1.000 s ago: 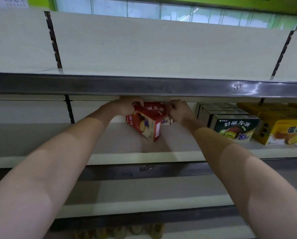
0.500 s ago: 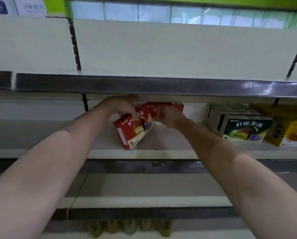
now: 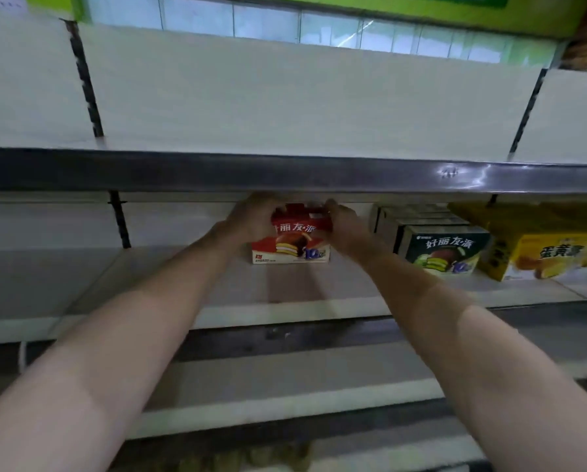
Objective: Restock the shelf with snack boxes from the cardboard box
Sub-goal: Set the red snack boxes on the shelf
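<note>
A red snack box [image 3: 290, 248] stands upright on the middle shelf [image 3: 169, 284], its front facing me. A second red box [image 3: 302, 210] shows partly behind its top. My left hand [image 3: 251, 218] grips the front box at its upper left edge. My right hand [image 3: 345, 228] holds its upper right edge, fingers curled over the top. Both arms reach in under the metal lip of the upper shelf [image 3: 285, 172]. The cardboard box is out of view.
To the right on the same shelf stands a row of dark green snack boxes [image 3: 445, 248], then yellow boxes [image 3: 554, 255]. The upper shelf is bare white. Lower shelves [image 3: 285, 400] run beneath my arms, with some packets dimly visible at the bottom.
The red box was tilted in my left hand; now it stands upright and square on the shelf, front facing out, with both hands at its top corners.
</note>
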Available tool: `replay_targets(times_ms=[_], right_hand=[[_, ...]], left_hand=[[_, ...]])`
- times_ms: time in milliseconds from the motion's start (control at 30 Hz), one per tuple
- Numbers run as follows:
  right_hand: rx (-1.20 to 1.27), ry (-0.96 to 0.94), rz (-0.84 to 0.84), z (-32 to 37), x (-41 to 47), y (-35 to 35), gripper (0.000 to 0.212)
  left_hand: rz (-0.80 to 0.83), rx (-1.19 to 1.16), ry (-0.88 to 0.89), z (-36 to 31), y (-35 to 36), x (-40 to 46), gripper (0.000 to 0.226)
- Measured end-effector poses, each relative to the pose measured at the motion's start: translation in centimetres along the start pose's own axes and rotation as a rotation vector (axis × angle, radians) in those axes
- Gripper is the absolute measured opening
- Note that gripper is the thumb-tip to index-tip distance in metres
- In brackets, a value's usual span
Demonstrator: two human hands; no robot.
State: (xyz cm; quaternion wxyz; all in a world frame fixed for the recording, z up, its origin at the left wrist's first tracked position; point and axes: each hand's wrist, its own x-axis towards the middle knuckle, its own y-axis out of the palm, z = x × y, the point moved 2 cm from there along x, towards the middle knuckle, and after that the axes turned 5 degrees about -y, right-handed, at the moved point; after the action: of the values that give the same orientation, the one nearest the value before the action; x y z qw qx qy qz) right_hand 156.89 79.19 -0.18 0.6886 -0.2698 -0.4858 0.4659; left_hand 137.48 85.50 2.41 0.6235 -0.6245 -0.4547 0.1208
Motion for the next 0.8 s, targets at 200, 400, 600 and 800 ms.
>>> replay_targets(times_ms=[200, 400, 600, 800], right_hand=[[-0.179, -0.004, -0.02, 0.5, 0.9, 0.5, 0.049], [0.099, 0.092, -0.096, 0.6, 2.1, 1.4, 0.034], [0.062, 0.069, -0.118, 0.6, 1.4, 1.2, 0.04], [-0.17, 0.081, -0.062, 1.2, 0.2, 1.1, 0.055]], left_hand=[[-0.095, 0.205, -0.01, 0.6, 1.9, 0.5, 0.058], [-0.157, 0.173, -0.09, 1.1, 2.9, 0.7, 0.062], [-0.137, 0.067, -0.146, 1.5, 3.0, 0.5, 0.07], [-0.224, 0.273, -0.105, 0.9, 2.4, -0.1, 0.07]])
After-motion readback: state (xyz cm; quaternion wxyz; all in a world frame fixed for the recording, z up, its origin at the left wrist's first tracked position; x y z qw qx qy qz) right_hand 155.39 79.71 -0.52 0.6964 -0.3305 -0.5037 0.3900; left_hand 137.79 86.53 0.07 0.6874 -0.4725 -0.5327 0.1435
